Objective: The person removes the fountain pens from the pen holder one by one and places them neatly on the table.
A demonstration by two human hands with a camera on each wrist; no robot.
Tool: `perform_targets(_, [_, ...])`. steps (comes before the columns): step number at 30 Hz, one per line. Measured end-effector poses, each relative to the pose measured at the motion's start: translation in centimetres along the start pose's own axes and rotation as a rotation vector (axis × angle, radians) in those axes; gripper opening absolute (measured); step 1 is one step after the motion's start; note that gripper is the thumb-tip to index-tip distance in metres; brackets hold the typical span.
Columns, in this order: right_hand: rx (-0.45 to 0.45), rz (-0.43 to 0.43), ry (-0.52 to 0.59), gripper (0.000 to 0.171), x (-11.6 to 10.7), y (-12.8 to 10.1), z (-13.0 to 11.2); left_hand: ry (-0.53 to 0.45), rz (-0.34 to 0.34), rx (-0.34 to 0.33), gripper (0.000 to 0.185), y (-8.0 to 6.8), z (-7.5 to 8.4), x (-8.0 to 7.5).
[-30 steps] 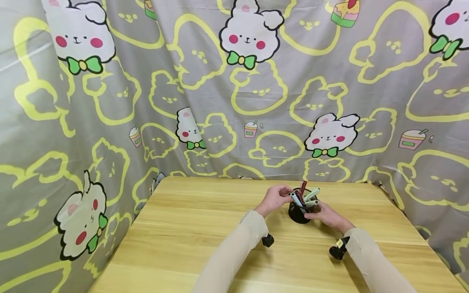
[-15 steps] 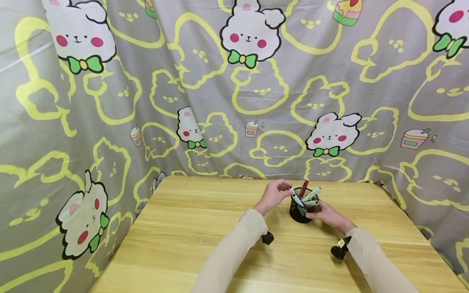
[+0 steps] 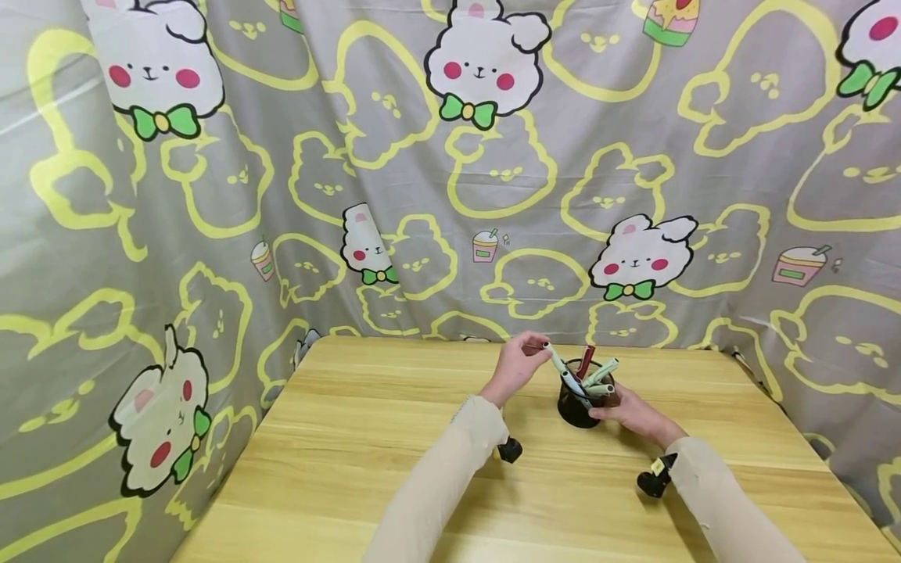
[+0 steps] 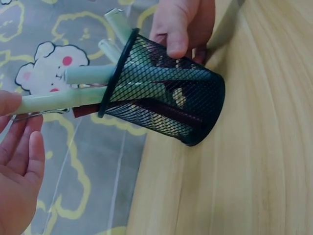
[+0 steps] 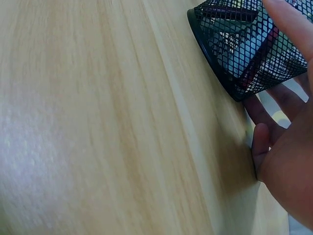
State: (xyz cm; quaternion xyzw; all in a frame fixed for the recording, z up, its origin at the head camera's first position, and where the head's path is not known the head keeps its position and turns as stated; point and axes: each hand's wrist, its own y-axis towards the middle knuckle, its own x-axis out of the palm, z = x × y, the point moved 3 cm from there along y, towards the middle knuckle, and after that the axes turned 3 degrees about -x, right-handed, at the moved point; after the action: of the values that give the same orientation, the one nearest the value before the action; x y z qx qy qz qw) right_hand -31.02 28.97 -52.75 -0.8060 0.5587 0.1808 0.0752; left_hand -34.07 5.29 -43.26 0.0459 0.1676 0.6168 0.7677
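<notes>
A black mesh pen holder (image 3: 573, 412) stands on the table, full of several pens. My right hand (image 3: 639, 416) grips its side, thumb on the front mesh in the right wrist view and fingers round behind. My left hand (image 3: 515, 369) pinches the upper end of a pale green pen (image 4: 54, 101) between thumb and fingers. That pen slants up out of the holder to the left, its lower part still inside the mesh. A dark red pen (image 3: 586, 361) and other pale green and bluish pens (image 3: 604, 370) lean against the rim.
The wooden table (image 3: 366, 438) spreads around the holder. A grey curtain (image 3: 521, 234) with cartoon rabbits hangs right behind its back edge and along the sides. Black wrist cameras (image 3: 511, 450) sit below both sleeves.
My left hand has moved up and left, drawing the pale green pen farther out of the holder. My right hand keeps its grip on the holder.
</notes>
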Motion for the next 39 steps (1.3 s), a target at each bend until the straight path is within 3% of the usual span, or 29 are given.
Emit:
perform_targets(12, [0.010, -0.003, -0.049, 0.068, 0.0, -0.1, -0.1, -0.108, 0.132, 0.023, 0.016, 0.4, -0.1, -3.0])
perform_targets(19, [-0.007, -0.002, -0.019, 0.064, 0.0, -0.1, 0.1, -0.179, 0.212, -0.018, 0.020, 0.4, -0.7, -5.8])
perform_targets(27, [-0.016, 0.008, -0.026, 0.067, -0.4, -0.1, -0.1, -0.144, 0.223, -0.036, 0.018, -1.6, 1.1, -8.6])
perform_targets(39, [-0.011, -0.003, -0.024, 0.065, -0.1, -0.1, -0.2, -0.102, 0.211, -0.104, 0.018, -3.1, -0.7, -11.6])
